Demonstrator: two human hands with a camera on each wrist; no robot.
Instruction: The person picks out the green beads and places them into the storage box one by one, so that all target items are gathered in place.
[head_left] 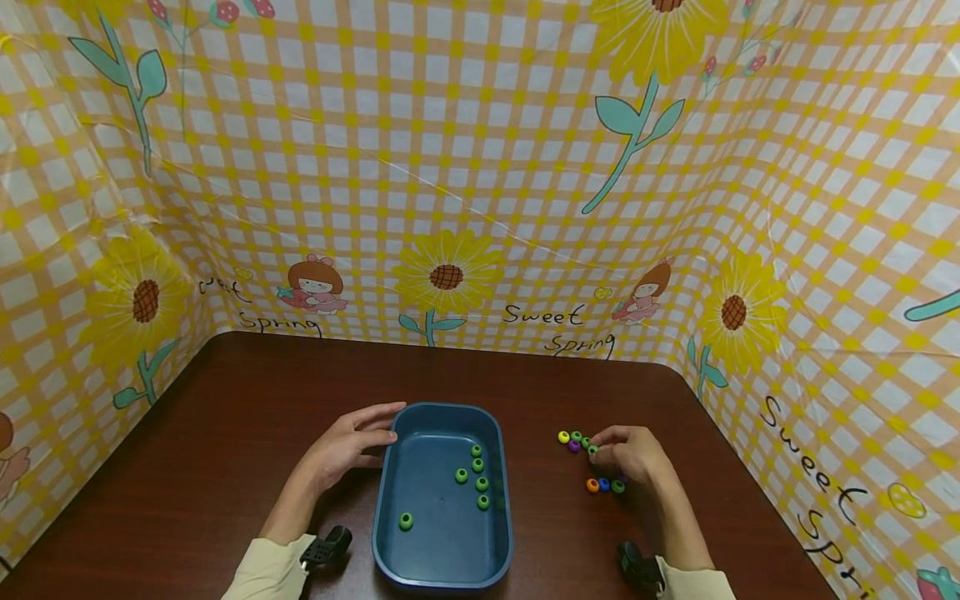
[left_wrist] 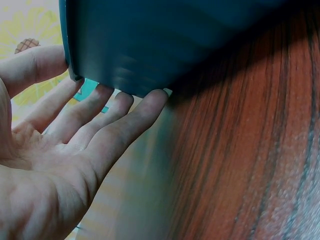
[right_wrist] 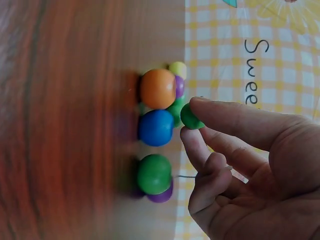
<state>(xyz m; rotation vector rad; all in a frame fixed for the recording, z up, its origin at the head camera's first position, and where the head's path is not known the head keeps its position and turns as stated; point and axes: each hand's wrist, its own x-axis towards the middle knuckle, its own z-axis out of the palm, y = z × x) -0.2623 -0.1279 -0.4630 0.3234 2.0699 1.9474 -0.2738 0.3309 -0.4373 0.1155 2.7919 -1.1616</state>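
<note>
A blue tray (head_left: 442, 580) with several green beads (head_left: 482, 483) inside lies in the middle of the head view. Against its left wall rests my left hand (head_left: 347, 446), fingers extended; in the left wrist view, the fingertips (left_wrist: 160, 97) touch the outside of the tray (left_wrist: 150, 40). To the right of the tray, my right hand (head_left: 637, 454) pinches a green bead (right_wrist: 191, 117) between thumb and finger. Around that hand lie a yellow bead (head_left: 563, 437), an orange bead (right_wrist: 158, 88), a blue bead (right_wrist: 155, 128), another green bead (right_wrist: 154, 174) and purple beads (right_wrist: 161, 194).
The dark brown wooden table (head_left: 300, 375) bears everything. A checked cloth (head_left: 480, 167) with sunflowers and lettering stands as a wall along the back and both sides. Each wrist wears a black camera strap (head_left: 327, 547).
</note>
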